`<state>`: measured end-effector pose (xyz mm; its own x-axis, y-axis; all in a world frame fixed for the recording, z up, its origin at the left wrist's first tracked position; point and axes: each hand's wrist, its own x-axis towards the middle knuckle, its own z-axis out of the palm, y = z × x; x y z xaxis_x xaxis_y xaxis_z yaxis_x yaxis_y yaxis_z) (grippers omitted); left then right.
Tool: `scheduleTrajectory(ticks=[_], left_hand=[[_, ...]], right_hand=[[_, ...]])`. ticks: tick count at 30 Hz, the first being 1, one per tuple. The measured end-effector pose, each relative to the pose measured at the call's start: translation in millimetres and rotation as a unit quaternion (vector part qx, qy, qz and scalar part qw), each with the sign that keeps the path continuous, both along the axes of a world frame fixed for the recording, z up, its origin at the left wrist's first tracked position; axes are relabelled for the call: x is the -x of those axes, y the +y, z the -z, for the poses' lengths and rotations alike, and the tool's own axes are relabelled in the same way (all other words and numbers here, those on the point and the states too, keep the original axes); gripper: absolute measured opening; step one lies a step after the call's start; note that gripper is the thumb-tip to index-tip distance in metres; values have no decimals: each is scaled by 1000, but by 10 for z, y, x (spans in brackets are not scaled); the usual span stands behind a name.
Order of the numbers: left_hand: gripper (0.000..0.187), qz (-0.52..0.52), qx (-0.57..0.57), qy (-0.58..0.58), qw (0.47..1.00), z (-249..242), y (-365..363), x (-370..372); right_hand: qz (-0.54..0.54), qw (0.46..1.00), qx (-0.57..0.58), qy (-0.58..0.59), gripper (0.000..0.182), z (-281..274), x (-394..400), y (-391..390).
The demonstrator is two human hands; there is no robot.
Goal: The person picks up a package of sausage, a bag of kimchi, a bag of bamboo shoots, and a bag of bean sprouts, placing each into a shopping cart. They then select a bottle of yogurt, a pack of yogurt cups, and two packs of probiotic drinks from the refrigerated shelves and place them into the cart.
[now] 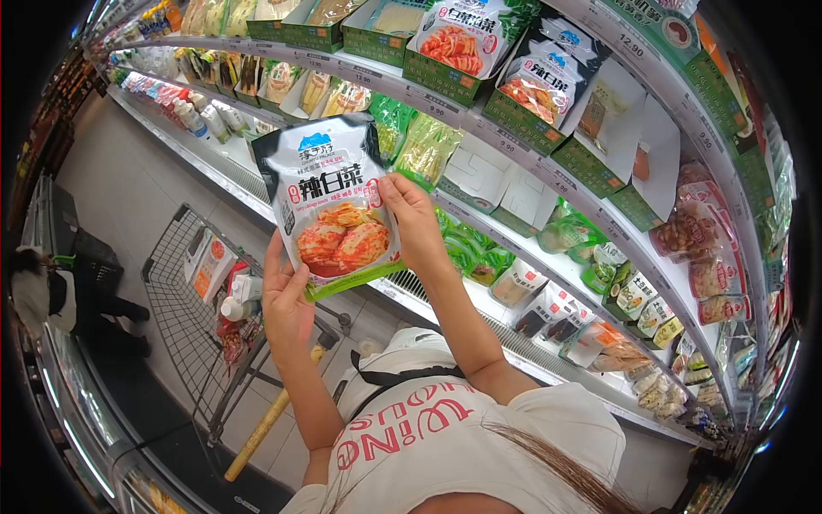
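Between both hands I hold a kimchi pouch (330,201), black and white with a green bottom edge and a picture of red cabbage on its front. My left hand (287,295) grips its lower left corner, the thumb on the front. My right hand (409,218) pinches its right edge, thumb in front and fingers behind, partly hidden. The pouch is tilted slightly, its front facing me. Similar black pouches (548,81) stand in a green box on the shelf beyond, with a white and green kimchi pouch (458,43) to their left.
Refrigerated shelves (411,98) with packaged foods run along the far and right sides. A wire shopping cart (193,295) with several goods stands at my left, its yellow handle (270,420) near me. Another person (73,291) with a dark basket (94,261) is at the far left.
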<state>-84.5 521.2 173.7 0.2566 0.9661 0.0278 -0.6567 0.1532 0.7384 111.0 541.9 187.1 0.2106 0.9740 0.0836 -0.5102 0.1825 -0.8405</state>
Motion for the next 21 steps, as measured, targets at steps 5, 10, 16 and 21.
scheduleTrajectory(ticks=[5,10,16,21], left_hand=[[59,-48,12,-7,999,27,-151,231],[59,-109,10,10,994,48,-247,471],[60,-101,-16,9,995,48,-207,578],[61,-58,-4,-21,998,17,-138,500]], right_hand=[[-57,998,6,32,22,129,262,85],[-111,993,17,45,22,174,579,180],[-99,995,-11,10,22,94,682,266],[-79,996,-5,34,22,44,524,230]])
